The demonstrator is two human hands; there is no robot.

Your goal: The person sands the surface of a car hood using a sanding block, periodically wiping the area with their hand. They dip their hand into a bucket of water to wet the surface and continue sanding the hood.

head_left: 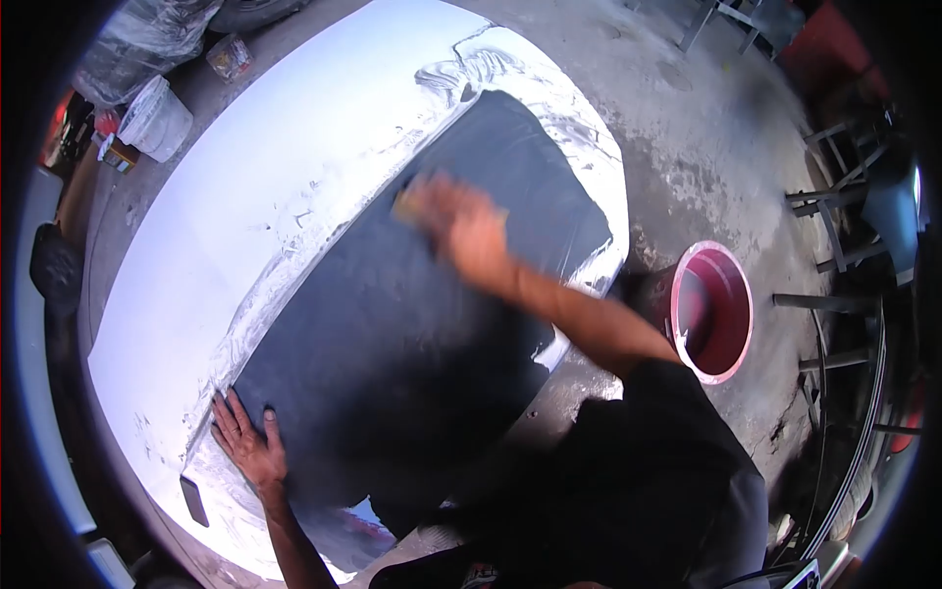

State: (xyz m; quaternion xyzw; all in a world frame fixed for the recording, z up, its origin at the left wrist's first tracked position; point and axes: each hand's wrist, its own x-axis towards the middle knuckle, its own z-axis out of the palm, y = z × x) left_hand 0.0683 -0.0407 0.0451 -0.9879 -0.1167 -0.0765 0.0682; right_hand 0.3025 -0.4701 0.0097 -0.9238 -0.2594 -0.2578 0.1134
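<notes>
A large white car panel (245,187), which looks like a hood, has a wide dark grey area (353,285) with a wet-looking sheen. Whitish smears run along the edges of that area. On its upper part, my right hand (459,224) presses a yellowish pad (408,208) against the surface. Motion blurs this hand, and its fingers cover most of the pad. My left hand (251,450) lies flat with fingers spread at the lower left border of the grey area, holding nothing. A dark rectangular slot (194,501) sits below it in the panel.
A pink bucket (714,312) stands on the concrete floor (677,137) right of the panel. At the upper left are a white bucket (157,120), a small can (229,59) and a plastic-wrapped bundle (137,44). Metal stands (834,211) line the right side.
</notes>
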